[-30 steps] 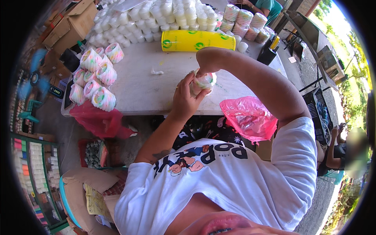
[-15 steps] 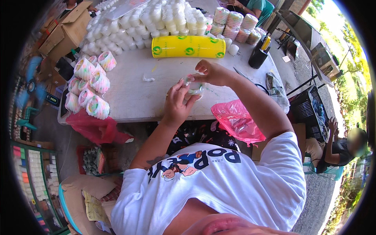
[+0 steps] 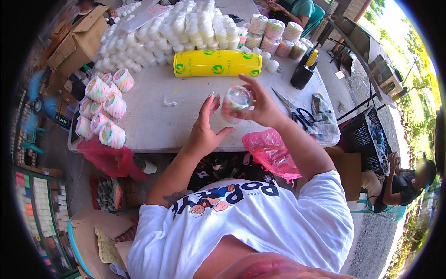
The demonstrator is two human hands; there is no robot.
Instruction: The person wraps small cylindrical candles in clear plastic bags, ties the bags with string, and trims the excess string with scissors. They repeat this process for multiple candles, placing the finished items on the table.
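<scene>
My right hand [image 3: 261, 103] grips a round, pastel multicoloured roll [image 3: 236, 98], apparently of yarn, with shiny clear film over its end. Just left of it, my left hand [image 3: 205, 122] is apart from the roll, thumb and fingers spread. Beyond both hands lies a thick yellow roll of cling wrap [image 3: 217, 63]. Similar pastel rolls [image 3: 104, 104] are piled at the table's left. To the right of my right hand are scissors [image 3: 303, 117] with dark handles, beside a grey cloth [image 3: 324, 121].
White spools [image 3: 162, 35] are heaped along the table's [image 3: 186, 135] far side, with stacked pastel rolls [image 3: 274, 30] at back right. A black holder [image 3: 304, 69] stands near the right edge. Pink plastic bags [image 3: 269, 151] hang at the front edge. Other people sit far back and at right.
My left hand has come off the roll and opened. My right hand has taken hold of the roll, which is now upright and lifted slightly. The scissors have come into fuller view.
</scene>
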